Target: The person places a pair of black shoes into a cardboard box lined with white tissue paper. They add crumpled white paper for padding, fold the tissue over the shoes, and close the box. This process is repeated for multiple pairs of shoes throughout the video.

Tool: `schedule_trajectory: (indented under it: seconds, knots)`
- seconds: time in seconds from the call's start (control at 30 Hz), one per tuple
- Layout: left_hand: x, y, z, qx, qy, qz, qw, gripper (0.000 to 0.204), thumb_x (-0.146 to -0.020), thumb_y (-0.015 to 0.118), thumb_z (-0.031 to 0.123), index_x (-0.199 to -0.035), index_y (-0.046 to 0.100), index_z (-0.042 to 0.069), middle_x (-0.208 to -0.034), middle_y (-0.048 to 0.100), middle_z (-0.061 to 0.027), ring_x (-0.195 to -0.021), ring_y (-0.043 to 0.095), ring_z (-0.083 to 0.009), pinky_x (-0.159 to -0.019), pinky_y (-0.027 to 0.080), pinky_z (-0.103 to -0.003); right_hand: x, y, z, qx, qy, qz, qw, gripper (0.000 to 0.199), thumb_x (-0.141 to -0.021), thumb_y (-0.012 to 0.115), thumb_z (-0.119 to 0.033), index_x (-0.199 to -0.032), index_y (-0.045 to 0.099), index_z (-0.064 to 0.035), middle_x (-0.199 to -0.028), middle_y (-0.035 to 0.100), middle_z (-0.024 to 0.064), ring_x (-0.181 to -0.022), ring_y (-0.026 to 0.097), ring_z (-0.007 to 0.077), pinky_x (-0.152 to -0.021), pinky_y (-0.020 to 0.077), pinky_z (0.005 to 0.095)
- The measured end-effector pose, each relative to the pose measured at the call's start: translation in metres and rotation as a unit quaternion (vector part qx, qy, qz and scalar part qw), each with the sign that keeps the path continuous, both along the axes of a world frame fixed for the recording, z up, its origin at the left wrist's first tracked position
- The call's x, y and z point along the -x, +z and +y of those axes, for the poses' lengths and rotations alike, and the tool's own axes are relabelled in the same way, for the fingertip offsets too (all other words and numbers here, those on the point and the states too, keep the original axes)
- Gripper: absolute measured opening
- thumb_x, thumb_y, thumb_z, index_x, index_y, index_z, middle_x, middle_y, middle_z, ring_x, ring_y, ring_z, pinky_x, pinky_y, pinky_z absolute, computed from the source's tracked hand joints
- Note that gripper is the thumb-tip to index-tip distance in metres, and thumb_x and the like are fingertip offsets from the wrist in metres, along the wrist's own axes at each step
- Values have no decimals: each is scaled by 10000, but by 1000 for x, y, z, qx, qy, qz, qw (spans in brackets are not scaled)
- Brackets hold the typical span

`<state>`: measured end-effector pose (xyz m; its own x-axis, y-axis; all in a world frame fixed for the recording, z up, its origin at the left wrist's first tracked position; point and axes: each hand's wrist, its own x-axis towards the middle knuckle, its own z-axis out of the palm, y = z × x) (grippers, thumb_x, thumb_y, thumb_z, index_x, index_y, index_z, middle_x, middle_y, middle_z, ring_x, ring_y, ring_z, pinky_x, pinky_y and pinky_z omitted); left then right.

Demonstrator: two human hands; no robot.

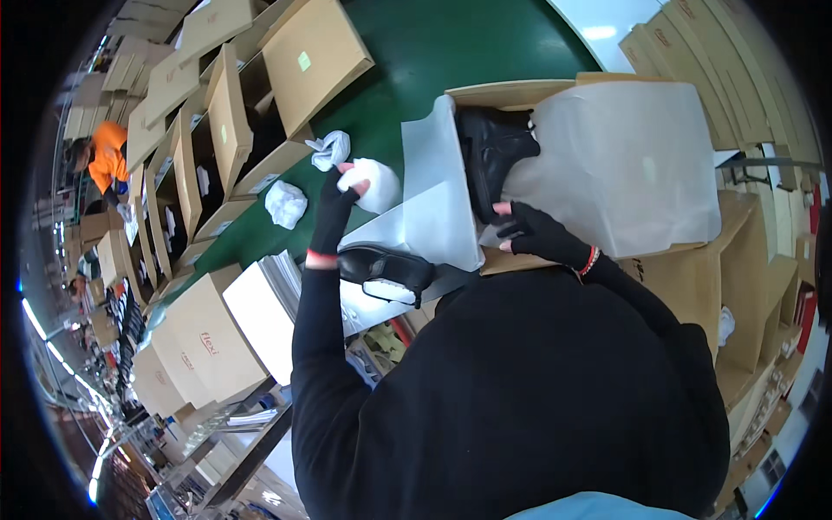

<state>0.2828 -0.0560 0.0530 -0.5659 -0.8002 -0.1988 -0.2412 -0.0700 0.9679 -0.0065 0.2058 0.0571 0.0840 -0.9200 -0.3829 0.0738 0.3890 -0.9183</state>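
My left hand [340, 192], in a black fingerless glove, is closed on a wad of crumpled white paper [379, 186] over the green table. Two more white wads, one [330, 149] beyond it and one [285, 204] to its left, lie nearby. My right hand [542, 236], gloved the same way, rests with fingers apart at the near end of a black boot [487, 156]. That boot lies on its side in an open cardboard box [498, 92] lined with white tissue paper [615, 165]. Below my left hand a second black shoe [387, 267] lies on its side.
Open cardboard boxes [316, 61] line the left of the green table [451, 39]. Nearer stand a stack of white sheets [269, 303] and closed boxes [199, 342]. Cardboard compartments [745, 286] are at the right. A person in orange [107, 156] stands at the far left.
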Motion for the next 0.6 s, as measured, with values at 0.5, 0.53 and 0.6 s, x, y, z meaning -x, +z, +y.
schedule_trajectory:
  seconds: [0.5, 0.53, 0.6]
  knots:
    - [127, 80, 197, 286, -139, -204, 926, 648, -680, 767, 173, -1258, 507, 41, -1042, 613, -164, -993, 586, -357, -900, 438, -435, 42, 38, -7, 165, 118, 89, 975, 324, -779, 753, -121, -1042, 585, -32, -981, 633, 79, -888, 612, 170, -807, 483, 310]
    - [128, 73, 196, 284, -159, -227, 918, 618, -668, 764, 160, -1225, 522, 46, -1011, 619, -151, -974, 592, -346, -898, 438, -432, 54, 33, -15, 187, 174, 119, 959, 339, -767, 773, -164, -1031, 602, -36, -946, 652, 86, -854, 624, 187, -793, 488, 322]
    - [128, 50, 196, 327, -209, -251, 887, 516, -662, 739, 138, -1136, 554, 52, -969, 622, -138, -937, 590, -331, -873, 438, -420, 82, 1, -42, 273, 185, 162, 930, 373, -748, 757, -139, -1082, 608, -64, -1061, 640, 100, -991, 613, 246, -915, 471, 371]
